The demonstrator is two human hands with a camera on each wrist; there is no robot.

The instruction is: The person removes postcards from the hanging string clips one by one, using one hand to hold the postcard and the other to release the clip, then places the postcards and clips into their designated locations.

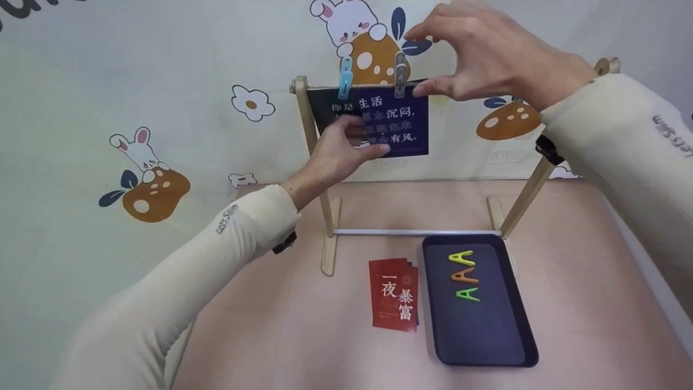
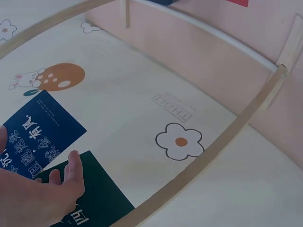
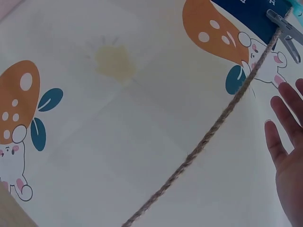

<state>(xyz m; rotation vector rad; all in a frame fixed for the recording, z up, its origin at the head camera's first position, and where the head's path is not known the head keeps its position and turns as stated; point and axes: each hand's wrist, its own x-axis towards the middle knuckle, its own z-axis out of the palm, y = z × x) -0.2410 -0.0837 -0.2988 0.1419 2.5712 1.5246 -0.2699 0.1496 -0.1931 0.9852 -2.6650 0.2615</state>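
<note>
A blue card (image 1: pixel 405 130) with white characters hangs from a rope (image 3: pixel 208 137), with a grey clothespin (image 1: pixel 400 76) at its top edge. A dark green card (image 2: pixel 102 182) hangs beside it, partly hidden by my left hand (image 1: pixel 338 149); a light blue clothespin (image 1: pixel 345 78) sits above on the rope. My left fingers and thumb are parted in front of the two cards, and no firm grip shows. Just right of the grey clothespin, my right hand (image 1: pixel 487 54) is raised with thumb and fingers spread apart, nothing between them.
The rope spans a wooden frame (image 1: pixel 524 197) with a white lower bar (image 1: pixel 417 232). On the pink table, red cards (image 1: pixel 392 295) lie beside a dark tray (image 1: pixel 482 341). It holds a yellow clothespin (image 1: pixel 461 258), an orange clothespin (image 1: pixel 464 275) and a green clothespin (image 1: pixel 468 294).
</note>
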